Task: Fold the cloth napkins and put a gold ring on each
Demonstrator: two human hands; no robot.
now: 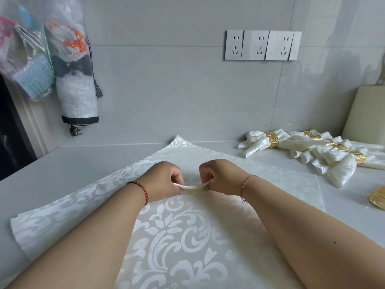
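Pinching the napkin (179, 230), spread flat on the near counter (73, 161), the left hand (164, 180) and right hand (220, 176) grip one raised centre pleat. Keep both pinches level; gather evenly.

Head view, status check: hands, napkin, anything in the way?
Left hand and right hand both pinching a pleat mid-napkin. Napkin spread flat, no ring on yet. Finished ringed napkins piled right, apart. Nothing blocking.
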